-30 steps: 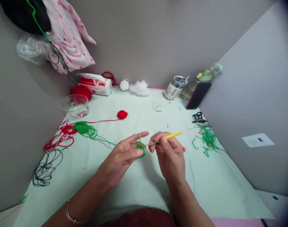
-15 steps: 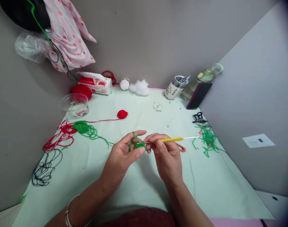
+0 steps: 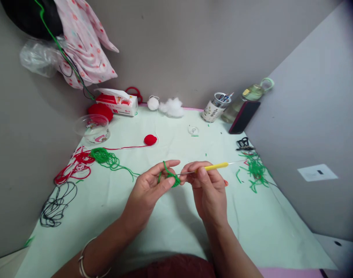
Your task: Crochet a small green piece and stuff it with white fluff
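My left hand (image 3: 149,187) pinches a small green crochet piece (image 3: 175,180) between thumb and fingers, with green yarn looped over its raised index finger. That yarn trails left to a loose green yarn bundle (image 3: 104,156) on the table. My right hand (image 3: 208,189) is closed around the yellow handle of a crochet hook (image 3: 215,166). The hook's thin metal shaft points left and its tip meets the green piece; the tip itself is hard to make out. An orange-red item (image 3: 226,183) shows partly behind my right hand.
At the left lie red yarn (image 3: 82,158), black cord (image 3: 56,204) and a clear plastic tub (image 3: 99,135). A red ball (image 3: 150,139) sits mid-table. Along the back stand a tissue pack (image 3: 121,104), white stuffing (image 3: 172,107), a pen can (image 3: 214,110) and a phone (image 3: 244,117). Green scraps (image 3: 256,170) lie right.
My right hand has shifted slightly right with the crochet hook, drawing its tip back through the green piece. The green piece has turned a little in my left hand.
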Motion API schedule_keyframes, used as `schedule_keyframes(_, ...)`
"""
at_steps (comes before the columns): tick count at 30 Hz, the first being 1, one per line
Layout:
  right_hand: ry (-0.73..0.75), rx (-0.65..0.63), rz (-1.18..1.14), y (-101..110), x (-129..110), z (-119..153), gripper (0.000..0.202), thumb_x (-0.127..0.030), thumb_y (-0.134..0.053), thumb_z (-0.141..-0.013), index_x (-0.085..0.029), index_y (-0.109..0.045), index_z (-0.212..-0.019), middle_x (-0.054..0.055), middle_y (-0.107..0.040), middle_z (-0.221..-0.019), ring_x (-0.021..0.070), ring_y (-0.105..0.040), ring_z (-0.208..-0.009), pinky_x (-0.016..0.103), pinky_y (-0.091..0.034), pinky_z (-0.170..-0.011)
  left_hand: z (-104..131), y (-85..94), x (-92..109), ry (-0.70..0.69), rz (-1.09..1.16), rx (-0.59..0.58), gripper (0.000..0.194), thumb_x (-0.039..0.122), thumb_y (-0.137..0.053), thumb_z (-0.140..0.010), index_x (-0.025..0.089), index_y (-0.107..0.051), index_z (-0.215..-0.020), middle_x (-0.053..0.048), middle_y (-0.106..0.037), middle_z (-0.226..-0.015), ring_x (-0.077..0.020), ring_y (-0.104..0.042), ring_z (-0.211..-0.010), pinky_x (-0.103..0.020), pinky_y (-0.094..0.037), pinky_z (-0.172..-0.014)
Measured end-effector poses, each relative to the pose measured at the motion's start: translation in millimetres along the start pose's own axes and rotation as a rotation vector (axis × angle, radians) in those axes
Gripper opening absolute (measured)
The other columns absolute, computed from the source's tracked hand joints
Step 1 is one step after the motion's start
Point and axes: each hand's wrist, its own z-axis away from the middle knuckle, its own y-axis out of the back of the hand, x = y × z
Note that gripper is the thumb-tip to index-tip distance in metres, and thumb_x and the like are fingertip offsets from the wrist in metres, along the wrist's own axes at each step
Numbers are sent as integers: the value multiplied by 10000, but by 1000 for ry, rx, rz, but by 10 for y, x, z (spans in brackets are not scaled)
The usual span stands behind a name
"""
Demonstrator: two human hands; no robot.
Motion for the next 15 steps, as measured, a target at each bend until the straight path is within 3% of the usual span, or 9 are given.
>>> schedule_keyframes(15,40,0,45,8,4,25,220,-346,-625,-1016,-214,-748,-889,19,-693,-844,142,-711,-748,278,-606,-684,1,22,-2,-20,-59,23,240,302,-763,-907,346,-800,-1140,30,-649,-888,-125,-674,-914,-246,-502,-939)
